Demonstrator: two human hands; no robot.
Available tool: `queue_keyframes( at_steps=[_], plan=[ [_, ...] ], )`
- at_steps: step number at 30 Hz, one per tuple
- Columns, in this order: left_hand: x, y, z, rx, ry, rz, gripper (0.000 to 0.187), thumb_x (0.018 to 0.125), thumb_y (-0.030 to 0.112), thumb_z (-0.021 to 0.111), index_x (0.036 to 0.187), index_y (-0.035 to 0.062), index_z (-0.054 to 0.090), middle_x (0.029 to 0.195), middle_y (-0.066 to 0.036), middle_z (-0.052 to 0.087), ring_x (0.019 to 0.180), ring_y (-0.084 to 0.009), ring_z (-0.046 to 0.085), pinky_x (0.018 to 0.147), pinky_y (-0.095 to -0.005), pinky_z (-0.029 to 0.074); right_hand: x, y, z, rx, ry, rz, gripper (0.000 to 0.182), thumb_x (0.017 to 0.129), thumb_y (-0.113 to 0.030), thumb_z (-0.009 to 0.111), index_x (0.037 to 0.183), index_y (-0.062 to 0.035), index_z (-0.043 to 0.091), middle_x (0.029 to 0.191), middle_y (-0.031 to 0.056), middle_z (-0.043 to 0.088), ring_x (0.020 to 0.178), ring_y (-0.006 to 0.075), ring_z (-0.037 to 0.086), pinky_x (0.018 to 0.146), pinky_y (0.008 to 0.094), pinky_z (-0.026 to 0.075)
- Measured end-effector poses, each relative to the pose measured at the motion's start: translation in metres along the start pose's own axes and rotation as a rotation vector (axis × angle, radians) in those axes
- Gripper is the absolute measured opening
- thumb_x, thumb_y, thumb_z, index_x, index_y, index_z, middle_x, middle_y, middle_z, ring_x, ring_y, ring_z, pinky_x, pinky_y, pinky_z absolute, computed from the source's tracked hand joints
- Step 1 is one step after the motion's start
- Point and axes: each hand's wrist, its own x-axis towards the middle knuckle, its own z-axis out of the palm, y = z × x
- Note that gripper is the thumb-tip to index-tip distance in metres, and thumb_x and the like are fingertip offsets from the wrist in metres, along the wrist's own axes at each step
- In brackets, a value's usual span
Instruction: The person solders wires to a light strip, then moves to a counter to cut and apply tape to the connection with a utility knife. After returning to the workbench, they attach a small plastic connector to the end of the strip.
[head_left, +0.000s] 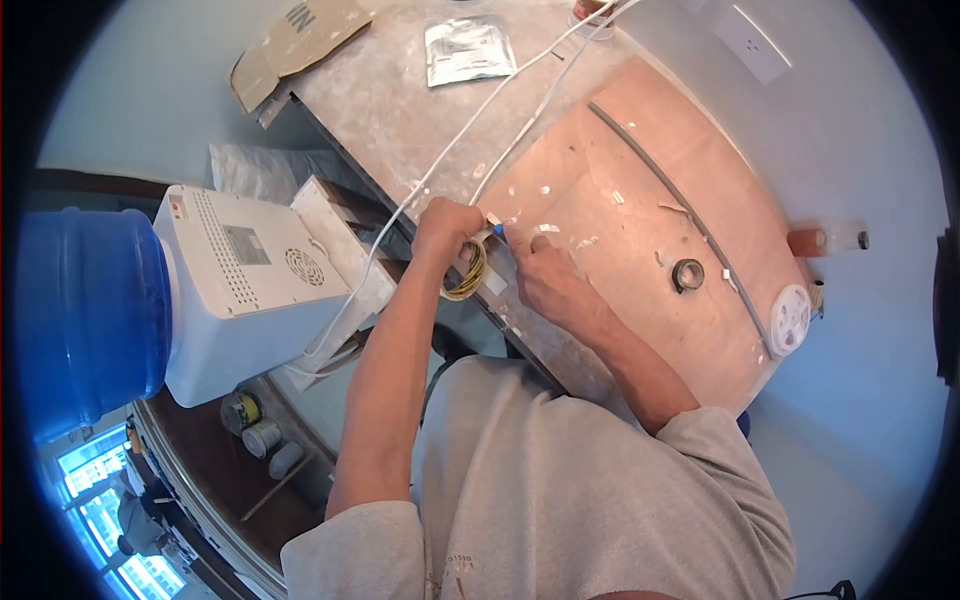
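My left hand (446, 233) is closed at the near edge of the table, with a coil of yellowish wire (478, 270) hanging from it. Just to its right, my right hand (553, 283) has its fingers curled, its fingertips close to a small blue piece (497, 229) between the two hands. What exactly the right fingers pinch is too small to make out. A white cable (480, 110) runs across the table, past my left hand.
The table (380, 110) carries a thin wooden board (600, 220), a roll of black tape (688, 275), a grey strip (650, 160), a white reel (790, 320) and a silver pouch (468, 50). Left stands a water dispenser (250, 250) with a blue bottle (90, 310).
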Motion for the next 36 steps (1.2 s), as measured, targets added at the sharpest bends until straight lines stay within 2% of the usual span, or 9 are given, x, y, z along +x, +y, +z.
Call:
queue_keyframes(
  at_steps=[13, 19, 21, 23, 27, 30, 33, 35, 36],
  plan=[
    [0.012, -0.008, 0.005, 0.006, 0.023, -0.032, 0.026, 0.072, 0.018, 0.069, 0.083, -0.0047, 0.075, 0.073, -0.016, 0.073, 0.060, -0.0222, 0.072, 0.060, -0.0348, 0.054, -0.014, 0.003, -0.006, -0.025, -0.024, 0.005, 0.060, 0.088, -0.003, 0.051, 0.147, 0.0022, 0.043, 0.098, 0.0296, 0.063, 0.080, 0.0470, 0.066, 0.074, 0.0534, 0.054],
    [0.004, -0.004, 0.003, -0.068, 0.027, -0.004, 0.019, 0.074, 0.013, 0.069, 0.077, -0.0048, 0.075, 0.069, -0.014, 0.072, 0.053, -0.0187, 0.068, 0.053, -0.0334, 0.052, -0.020, 0.007, -0.009, -0.031, -0.021, -0.010, 0.058, 0.087, -0.004, 0.053, 0.145, 0.0028, 0.044, 0.095, 0.0293, 0.063, 0.079, 0.0463, 0.066, 0.073, 0.0527, 0.054],
    [0.009, -0.005, 0.004, -0.071, 0.012, 0.007, 0.016, 0.082, 0.007, 0.074, 0.084, -0.0089, 0.072, 0.068, -0.013, 0.071, 0.051, -0.0179, 0.065, 0.037, -0.0311, 0.040, -0.022, 0.014, -0.011, -0.033, -0.004, -0.026, 0.058, 0.087, -0.005, 0.054, 0.144, 0.0020, 0.045, 0.094, 0.0293, 0.063, 0.079, 0.0457, 0.066, 0.073, 0.0523, 0.053],
    [0.009, -0.007, 0.003, -0.149, -0.042, 0.015, 0.015, 0.084, 0.007, 0.074, 0.083, -0.0077, 0.072, 0.068, -0.014, 0.071, 0.048, -0.0171, 0.063, 0.037, -0.0307, 0.038, -0.021, 0.030, -0.017, 0.047, -0.050, -0.093, 0.056, 0.087, -0.005, 0.055, 0.143, -0.0001, 0.047, 0.090, 0.0281, 0.062, 0.079, 0.0436, 0.066, 0.072, 0.0508, 0.052],
    [-0.003, -0.014, -0.011, -0.348, -0.258, 0.094, 0.013, 0.087, 0.006, 0.073, 0.080, -0.0039, 0.071, 0.068, -0.014, 0.071, 0.040, -0.0137, 0.051, 0.035, -0.0289, 0.032, -0.036, 0.049, -0.028, 0.130, 0.237, -0.129, 0.058, 0.086, -0.005, 0.057, 0.143, -0.0018, 0.048, 0.088, 0.0267, 0.061, 0.080, 0.0420, 0.064, 0.073, 0.0501, 0.050],
    [-0.014, -0.024, -0.008, -0.420, -0.284, 0.148, 0.018, 0.089, 0.009, 0.072, 0.079, -0.0062, 0.072, 0.070, -0.014, 0.072, 0.039, -0.0134, 0.046, 0.035, -0.0305, 0.031, -0.044, 0.058, -0.038, -0.009, 0.363, 0.039, 0.060, 0.084, -0.004, 0.058, 0.143, -0.0008, 0.048, 0.088, 0.0255, 0.062, 0.081, 0.0420, 0.063, 0.075, 0.0493, 0.050],
    [-0.027, -0.036, -0.013, -0.453, -0.281, 0.164, 0.021, 0.091, 0.012, 0.072, 0.080, -0.0058, 0.072, 0.070, -0.012, 0.072, 0.040, -0.0119, 0.045, 0.036, -0.0289, 0.030, -0.042, 0.066, -0.052, -0.067, 0.259, 0.131, 0.063, 0.082, -0.003, 0.060, 0.143, -0.0013, 0.047, 0.097, 0.0249, 0.062, 0.088, 0.0423, 0.061, 0.082, 0.0466, 0.050],
    [-0.045, -0.051, -0.027, -0.454, -0.271, 0.182, 0.019, 0.091, 0.014, 0.072, 0.083, -0.0039, 0.073, 0.071, -0.012, 0.072, 0.041, -0.0106, 0.044, 0.037, -0.0276, 0.031, -0.037, 0.084, -0.046, -0.151, 0.320, -0.069, 0.066, 0.080, -0.007, 0.063, 0.144, -0.0024, 0.048, 0.110, 0.0219, 0.059, 0.104, 0.0406, 0.058, 0.090, 0.0474, 0.049],
    [-0.055, -0.063, -0.037, -0.460, -0.273, 0.204, 0.019, 0.091, 0.015, 0.072, 0.085, -0.0031, 0.073, 0.073, -0.010, 0.073, 0.044, -0.0085, 0.044, 0.039, -0.0264, 0.032, -0.032, 0.092, -0.041, -0.150, 0.318, -0.090, 0.066, 0.080, -0.007, 0.063, 0.144, -0.0024, 0.048, 0.110, 0.0219, 0.059, 0.104, 0.0406, 0.058, 0.090, 0.0474, 0.049]
  ],
)
